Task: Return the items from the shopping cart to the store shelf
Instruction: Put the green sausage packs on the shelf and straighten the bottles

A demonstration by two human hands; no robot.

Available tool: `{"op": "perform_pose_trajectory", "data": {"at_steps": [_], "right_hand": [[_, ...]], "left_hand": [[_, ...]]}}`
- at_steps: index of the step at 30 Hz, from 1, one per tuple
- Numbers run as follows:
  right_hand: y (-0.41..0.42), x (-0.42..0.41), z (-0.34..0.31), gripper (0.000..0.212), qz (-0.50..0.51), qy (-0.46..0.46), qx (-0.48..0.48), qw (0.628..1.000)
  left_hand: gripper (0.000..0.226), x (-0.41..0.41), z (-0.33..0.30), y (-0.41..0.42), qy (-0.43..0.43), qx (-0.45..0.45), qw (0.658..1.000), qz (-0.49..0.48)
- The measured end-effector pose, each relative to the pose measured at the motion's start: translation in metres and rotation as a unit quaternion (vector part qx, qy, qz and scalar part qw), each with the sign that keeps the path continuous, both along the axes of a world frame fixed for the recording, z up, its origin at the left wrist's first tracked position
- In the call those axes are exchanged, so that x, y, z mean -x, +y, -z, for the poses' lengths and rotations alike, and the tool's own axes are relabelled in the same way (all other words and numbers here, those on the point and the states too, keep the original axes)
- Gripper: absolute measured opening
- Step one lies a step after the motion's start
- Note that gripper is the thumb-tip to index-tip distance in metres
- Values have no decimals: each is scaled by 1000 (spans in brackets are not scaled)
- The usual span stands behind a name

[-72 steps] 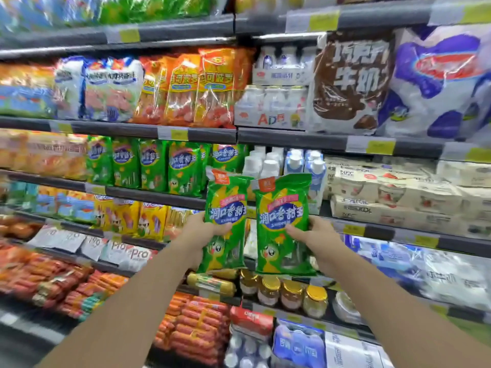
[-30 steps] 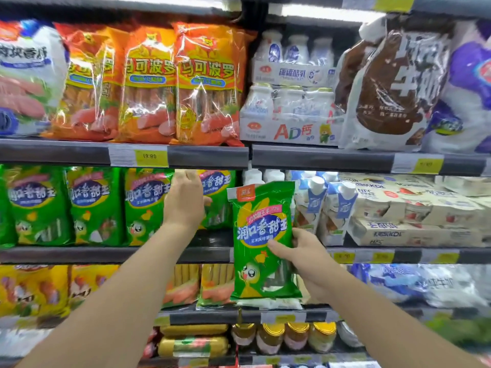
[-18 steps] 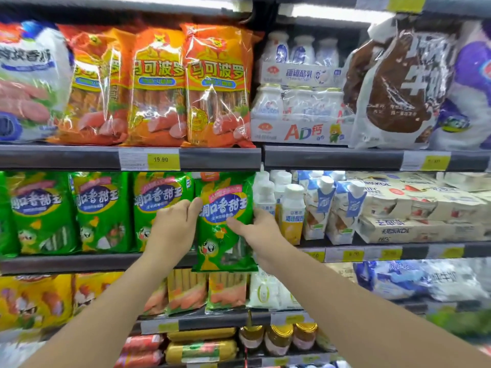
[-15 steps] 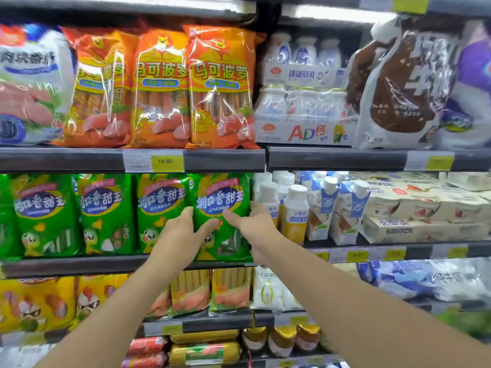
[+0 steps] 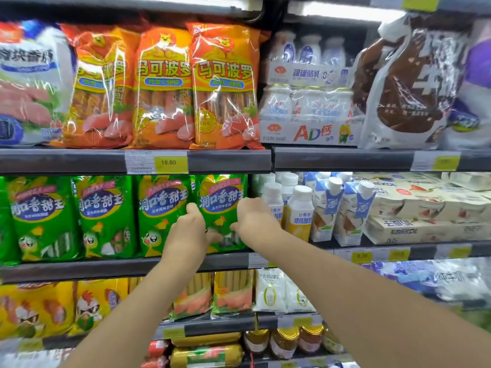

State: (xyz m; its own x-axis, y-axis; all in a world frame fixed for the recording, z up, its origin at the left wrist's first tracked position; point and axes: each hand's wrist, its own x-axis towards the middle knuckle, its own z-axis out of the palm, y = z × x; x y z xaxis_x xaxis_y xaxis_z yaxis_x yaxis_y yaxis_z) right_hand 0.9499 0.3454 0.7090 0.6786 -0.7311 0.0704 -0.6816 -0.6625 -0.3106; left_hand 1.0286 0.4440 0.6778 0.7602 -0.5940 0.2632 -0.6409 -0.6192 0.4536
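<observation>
Several green sausage packs stand in a row on the middle shelf (image 5: 106, 269). Both my hands are at the rightmost green pack (image 5: 221, 200), which stands upright against the white bottles. My left hand (image 5: 190, 231) touches its lower left part, with the forefinger up along the edge and the thumb spread across the front. My right hand (image 5: 255, 219) touches its right edge with thumb and fingers spread. Neither hand's fingers wrap around the pack. The shopping cart is out of view.
Orange sausage packs (image 5: 223, 86) fill the shelf above, next to white drink multipacks (image 5: 308, 112). White bottles (image 5: 299, 208) and blue cartons (image 5: 326, 208) stand just right of the green pack. Yellow and orange packs sit on the shelf below, with jars (image 5: 287, 341) under them.
My left hand set its green pack on the middle shelf, then my right hand brought the second pack in beside it. Both hands now rest on that pack's edges, standing in the row.
</observation>
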Motion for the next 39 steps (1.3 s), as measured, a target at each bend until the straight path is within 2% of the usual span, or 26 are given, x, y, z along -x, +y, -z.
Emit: {"op": "perform_pose_trajectory", "data": {"at_steps": [2, 5, 8, 10, 13, 16, 19, 22, 27, 30, 33, 39], "right_hand": [[-2, 5, 7, 7, 6, -17, -4, 1000], [1, 18, 11, 15, 10, -73, -12, 997], [6, 37, 16, 14, -23, -72, 51, 996], [0, 58, 29, 20, -20, -85, 51, 995], [-21, 104, 54, 23, 40, -153, -9, 987], [-47, 141, 70, 19, 117, -219, -56, 967], [-64, 149, 78, 32, 136, -225, -52, 963], [-69, 146, 84, 43, 117, -206, -60, 970], [-75, 137, 80, 36, 89, -169, -40, 981], [-79, 135, 79, 36, 97, -168, -56, 979], [-81, 135, 79, 35, 97, -172, -71, 978], [-83, 133, 78, 38, 108, -153, -70, 980]], "left_hand": [[59, 0, 1, -1, -16, -50, 999, -1], [60, 1, 6, 0, -108, -87, 990, -3], [53, 2, 4, -1, -115, -93, 989, -7], [46, -1, 3, 1, -116, -114, 987, -4], [40, 4, 6, 10, -162, -133, 978, 7], [28, 22, 17, 10, -210, -92, 972, 59], [23, 43, 27, -4, -103, 30, 985, 137], [44, 62, 26, -27, -18, 75, 988, 133], [65, 78, 28, -62, 36, 60, 993, 97], [60, 81, 29, -75, 53, 44, 995, 71], [54, 82, 27, -84, 24, 7, 999, 47], [58, 79, 25, -94, 22, -20, 999, 42]]}}
